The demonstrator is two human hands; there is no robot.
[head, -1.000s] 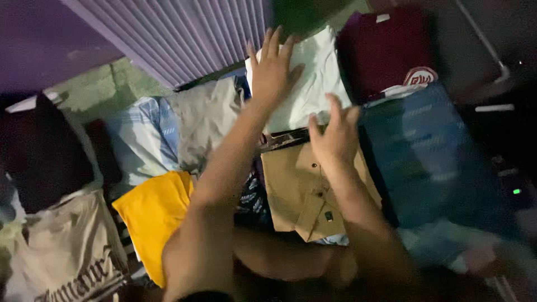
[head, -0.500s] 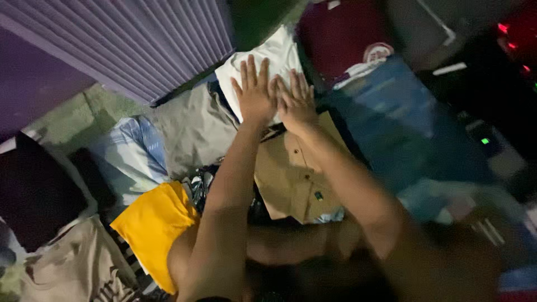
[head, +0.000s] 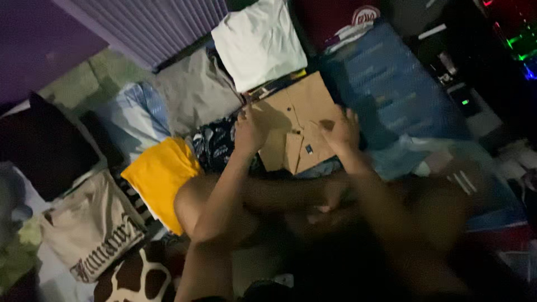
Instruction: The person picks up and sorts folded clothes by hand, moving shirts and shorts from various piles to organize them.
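Pressing flat, my left hand and right hand lay open on the folded tan button-up shirt, one at each side edge.

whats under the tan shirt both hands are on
The tan shirt lies over a dark patterned cloth showing at its left edge and light blue fabric at its lower edge. The left hand and right hand press on it; what lies beneath its middle is covered.
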